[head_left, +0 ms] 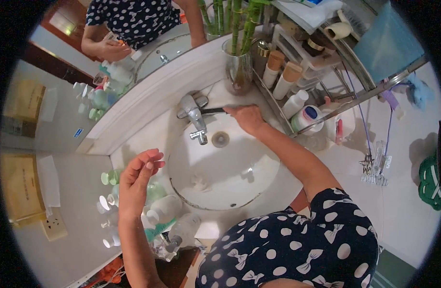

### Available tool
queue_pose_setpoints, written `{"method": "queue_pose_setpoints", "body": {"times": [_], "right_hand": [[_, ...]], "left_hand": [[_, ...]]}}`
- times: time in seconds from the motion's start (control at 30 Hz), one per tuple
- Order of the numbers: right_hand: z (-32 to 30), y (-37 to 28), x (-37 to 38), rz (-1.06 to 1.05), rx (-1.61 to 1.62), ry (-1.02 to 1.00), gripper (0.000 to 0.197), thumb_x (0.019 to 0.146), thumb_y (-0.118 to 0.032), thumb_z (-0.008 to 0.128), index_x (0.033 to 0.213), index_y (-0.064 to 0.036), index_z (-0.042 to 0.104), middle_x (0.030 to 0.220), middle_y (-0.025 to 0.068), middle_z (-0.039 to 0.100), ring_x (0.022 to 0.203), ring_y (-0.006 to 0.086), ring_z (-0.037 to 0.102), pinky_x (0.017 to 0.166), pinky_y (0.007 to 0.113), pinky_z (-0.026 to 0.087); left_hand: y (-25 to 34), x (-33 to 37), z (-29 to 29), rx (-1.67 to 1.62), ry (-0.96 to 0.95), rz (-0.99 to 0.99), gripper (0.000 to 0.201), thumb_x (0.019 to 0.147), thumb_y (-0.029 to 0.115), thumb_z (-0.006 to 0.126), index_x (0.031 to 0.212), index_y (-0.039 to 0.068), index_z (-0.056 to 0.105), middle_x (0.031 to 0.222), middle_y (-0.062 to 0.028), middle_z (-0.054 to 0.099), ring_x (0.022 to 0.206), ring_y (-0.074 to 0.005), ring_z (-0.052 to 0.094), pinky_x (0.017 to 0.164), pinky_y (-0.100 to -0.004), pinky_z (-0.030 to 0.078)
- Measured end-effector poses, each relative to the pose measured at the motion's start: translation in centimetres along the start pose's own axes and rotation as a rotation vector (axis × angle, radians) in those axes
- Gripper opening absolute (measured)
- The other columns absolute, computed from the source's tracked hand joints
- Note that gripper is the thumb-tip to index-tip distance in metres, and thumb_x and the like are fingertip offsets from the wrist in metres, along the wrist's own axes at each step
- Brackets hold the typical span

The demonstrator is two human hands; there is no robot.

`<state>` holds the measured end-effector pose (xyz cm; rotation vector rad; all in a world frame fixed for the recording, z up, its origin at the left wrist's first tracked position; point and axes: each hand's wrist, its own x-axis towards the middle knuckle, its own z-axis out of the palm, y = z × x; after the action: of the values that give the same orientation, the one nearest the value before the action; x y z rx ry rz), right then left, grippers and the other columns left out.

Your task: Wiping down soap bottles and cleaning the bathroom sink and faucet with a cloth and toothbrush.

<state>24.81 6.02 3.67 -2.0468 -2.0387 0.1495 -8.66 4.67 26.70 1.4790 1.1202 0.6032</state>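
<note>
My right hand point(248, 119) reaches to the back right rim of the white oval sink point(223, 185). Its fingers are closed on one end of a slim dark stick-like object point(214, 110), whose other end lies beside the chrome faucet point(193, 114); its exact kind is not clear. Above the left edge of the sink hangs my left hand point(138, 177), fingers loosely bent and thumb near them, with nothing visible in it. Below that hand stand several bottles, among them a white one point(165, 209) and a clear pump bottle point(184, 230).
A glass vase point(238, 72) with bamboo stalks stands behind the sink. To the right, a metal rack point(338, 111) holds bottles and boxes. A mirror point(148, 62) lines the back wall. Small hanging clips point(374, 170) and a green slipper-like item point(430, 182) are farther right.
</note>
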Motion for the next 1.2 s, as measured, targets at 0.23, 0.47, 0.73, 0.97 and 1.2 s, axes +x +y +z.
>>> {"method": "queue_pose_setpoints", "body": {"times": [0.23, 0.47, 0.73, 0.97, 1.2], "right_hand": [[-0.2, 0.6, -1.4, 0.072, -0.035, 0.009, 0.033, 0.096, -0.023, 0.047, 0.125, -0.0215, 0.062, 0.085, 0.0121, 0.07, 0.079, 0.0309, 0.069, 0.07, 0.045, 0.053], [-0.8, 2.4, -0.8, 0.12, -0.047, 0.027, 0.036, 0.093, -0.018, 0.048, 0.127, -0.0214, 0.06, 0.078, 0.0099, 0.069, 0.072, 0.0287, 0.068, 0.066, 0.045, 0.052], [-0.2, 0.9, -1.3, 0.106, 0.048, 0.055, 0.032, 0.097, -0.032, 0.047, 0.108, -0.0103, 0.068, 0.083, 0.0188, 0.068, 0.077, 0.0383, 0.067, 0.074, 0.05, 0.053], [-2.5, 2.4, -1.9, 0.157, -0.053, 0.053, 0.029, 0.097, -0.026, 0.046, 0.117, -0.018, 0.065, 0.076, 0.0132, 0.068, 0.071, 0.0321, 0.068, 0.061, 0.047, 0.052], [-1.2, -0.4, -1.1, 0.15, 0.014, -0.054, 0.03, 0.097, -0.031, 0.047, 0.104, -0.0104, 0.068, 0.085, 0.0169, 0.069, 0.077, 0.0372, 0.068, 0.069, 0.052, 0.053]], "left_hand": [[0.1, 0.2, 0.9, 0.005, -0.019, -0.013, 0.03, 0.097, 0.022, 0.054, 0.118, 0.002, 0.061, 0.113, -0.0112, 0.066, 0.101, -0.0228, 0.064, 0.093, -0.0356, 0.048], [0.2, 0.1, 1.2, -0.007, -0.033, 0.001, 0.03, 0.097, 0.023, 0.054, 0.118, 0.002, 0.061, 0.114, -0.0113, 0.066, 0.102, -0.0228, 0.064, 0.093, -0.0355, 0.047], [0.3, 0.3, 2.0, 0.013, -0.047, 0.007, 0.03, 0.097, 0.021, 0.054, 0.118, 0.002, 0.061, 0.114, -0.0118, 0.066, 0.101, -0.0228, 0.064, 0.092, -0.0354, 0.048], [0.2, 0.5, 2.0, -0.01, -0.067, 0.022, 0.031, 0.097, 0.021, 0.053, 0.12, 0.001, 0.06, 0.114, -0.012, 0.066, 0.102, -0.0228, 0.065, 0.093, -0.0352, 0.048], [0.5, 0.8, 2.7, -0.016, -0.068, 0.011, 0.032, 0.097, 0.021, 0.053, 0.121, 0.001, 0.06, 0.114, -0.0125, 0.066, 0.102, -0.0228, 0.065, 0.093, -0.0356, 0.048]]}}
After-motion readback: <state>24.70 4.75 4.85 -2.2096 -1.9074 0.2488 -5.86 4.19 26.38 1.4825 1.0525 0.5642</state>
